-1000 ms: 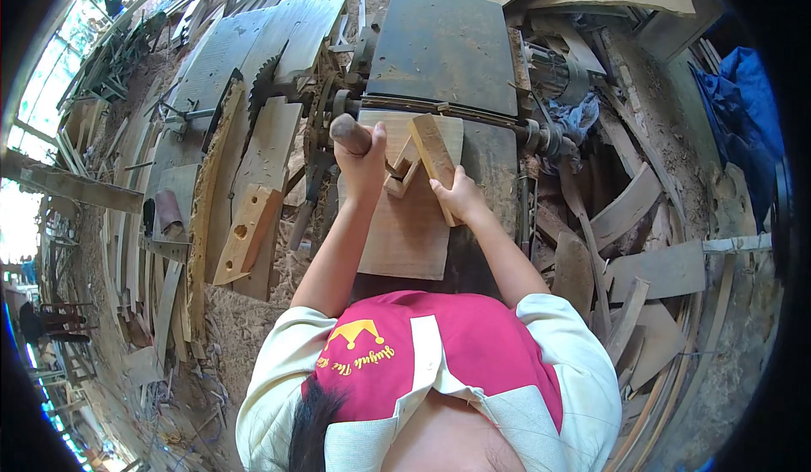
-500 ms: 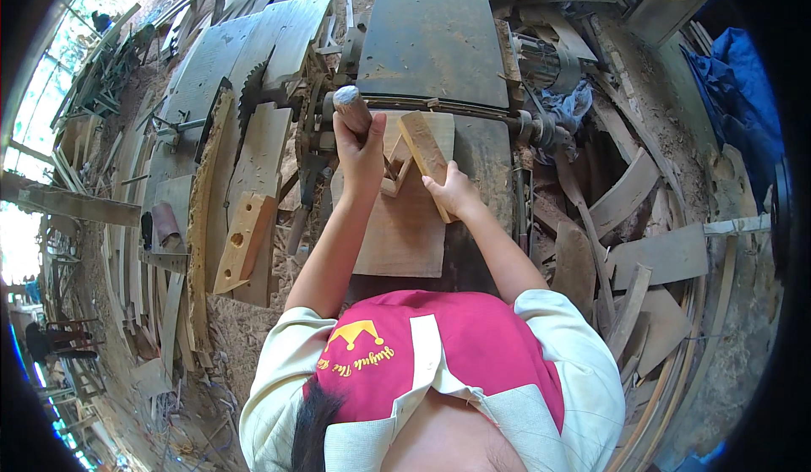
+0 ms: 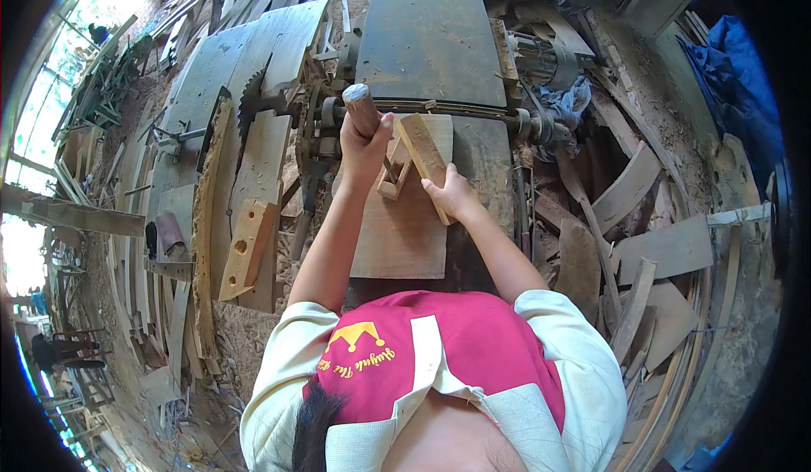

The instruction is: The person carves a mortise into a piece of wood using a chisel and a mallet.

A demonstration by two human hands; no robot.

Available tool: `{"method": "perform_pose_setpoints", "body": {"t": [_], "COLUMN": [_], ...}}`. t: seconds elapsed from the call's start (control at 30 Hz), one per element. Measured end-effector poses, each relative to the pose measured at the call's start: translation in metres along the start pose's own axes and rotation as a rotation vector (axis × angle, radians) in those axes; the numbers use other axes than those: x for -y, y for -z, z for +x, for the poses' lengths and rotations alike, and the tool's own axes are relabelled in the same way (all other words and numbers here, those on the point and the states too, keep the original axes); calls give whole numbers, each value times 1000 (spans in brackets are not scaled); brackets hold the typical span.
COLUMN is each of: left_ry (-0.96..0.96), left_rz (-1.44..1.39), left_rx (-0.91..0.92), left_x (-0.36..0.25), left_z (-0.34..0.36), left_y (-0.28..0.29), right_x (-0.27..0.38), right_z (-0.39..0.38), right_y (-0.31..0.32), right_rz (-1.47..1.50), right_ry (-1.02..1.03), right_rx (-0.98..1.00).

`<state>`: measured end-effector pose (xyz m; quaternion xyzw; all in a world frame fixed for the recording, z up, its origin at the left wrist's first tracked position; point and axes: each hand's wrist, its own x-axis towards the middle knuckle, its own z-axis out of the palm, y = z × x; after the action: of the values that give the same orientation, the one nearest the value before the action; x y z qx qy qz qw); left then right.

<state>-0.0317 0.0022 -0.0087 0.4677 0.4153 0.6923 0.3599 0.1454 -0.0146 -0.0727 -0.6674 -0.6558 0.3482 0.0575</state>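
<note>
A short wooden block [image 3: 422,155] stands tilted on a flat wooden board [image 3: 401,227], its upper end leaning toward the machine's grey steel worktop [image 3: 431,45]. The right hand [image 3: 452,195] steadies it from the near side, fingers wrapped around its lower end and closed on it, which looks like a way of keeping the piece from slipping while it is worked. A smaller notched piece of wood [image 3: 394,176] sits just beside the block on the left, touching the board; whether it is joined to the block I cannot tell.

The left hand [image 3: 365,147] is raised over that spot, its fingers clenched tight around a thick wooden handle [image 3: 361,107] with a rounded grey end pointing away from the person. The handle seems to serve as a mallet or driver, held upright so its weight can come down near the block.

The board lies on the near part of the worktop, in front of a horizontal shaft [image 3: 498,117]. To the left a toothed circular saw blade [image 3: 250,100] stands on edge, and a pale bracket with two holes [image 3: 247,248] rests on planks nearby. Curved wooden offcuts [image 3: 629,189] are piled to the right, with a blue tarpaulin [image 3: 739,75] beyond them. Sawdust covers the ground.
</note>
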Motion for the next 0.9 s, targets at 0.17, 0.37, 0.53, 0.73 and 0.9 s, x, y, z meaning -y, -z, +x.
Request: {"method": "perform_pose_setpoints", "body": {"t": [0.17, 0.37, 0.53, 0.73, 0.9], "left_ry": [87, -17, -5, 71, -116], "left_rz": [122, 163, 182, 193, 276], "left_rx": [-17, 60, 118, 293, 244], "left_x": [0, 10, 10, 11, 9], "left_z": [-1, -5, 2, -7, -21], "left_y": [0, 0, -9, -19, -29], "right_x": [-1, 1, 2, 1, -5], "right_z": [0, -1, -2, -1, -2], "right_y": [0, 1, 0, -1, -4], "right_rz": [-4, -12, -25, -10, -8], "right_ry": [21, 8, -2, -5, -6], "right_rx": [-12, -3, -19, -18, -30]}}
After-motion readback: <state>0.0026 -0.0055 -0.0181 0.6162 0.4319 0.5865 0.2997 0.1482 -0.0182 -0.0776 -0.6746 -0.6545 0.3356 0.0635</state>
